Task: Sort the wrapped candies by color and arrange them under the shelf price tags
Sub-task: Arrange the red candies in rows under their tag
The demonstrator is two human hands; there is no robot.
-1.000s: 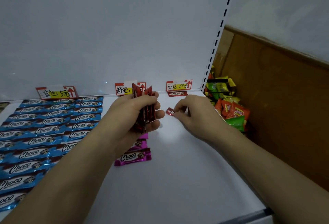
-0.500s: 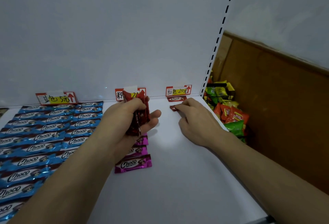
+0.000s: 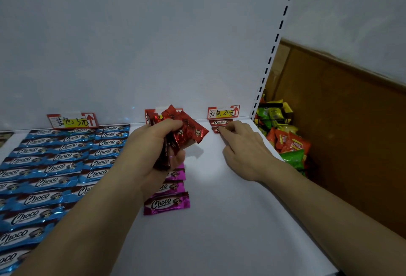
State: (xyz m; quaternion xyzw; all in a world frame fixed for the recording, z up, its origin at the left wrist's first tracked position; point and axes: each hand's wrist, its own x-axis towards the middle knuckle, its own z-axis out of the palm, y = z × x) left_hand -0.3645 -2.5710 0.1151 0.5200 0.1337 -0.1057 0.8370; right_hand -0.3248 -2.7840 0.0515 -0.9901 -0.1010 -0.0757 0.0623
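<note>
Placement of a red candy (image 3: pixel 216 130) is the step I judge to be in hand. I see the right hand (image 3: pixel 241 150) with its fingertips on that candy at the back of the shelf (image 3: pixel 230 231). The candy sits directly in front of the first red candy (image 3: pixel 220 122), which lies flat under the red price tag (image 3: pixel 223 112). The fingertips cover most of the wrapper, so I cannot tell whether they pinch it or only press it down. The left hand (image 3: pixel 158 144) is clenched round a fanned bunch of red candies (image 3: pixel 186 132), held above the far end of the pink candies (image 3: pixel 167 203).

To do this well, I would square the candy with the one behind it, long edges parallel and just touching, logo side up. Then I would lift the fingers straight off so the light foil does not slide. I would run the column toward me, as the pink column does and as the blue candies (image 3: pixel 61 166) do under the blue price tag (image 3: pixel 72 120).

The wrappers are glossy red foil with saw-toothed ends, and the one lying flat shows a dark band and white "Choco" lettering. I expect them to be slippery and a little springy.
</note>
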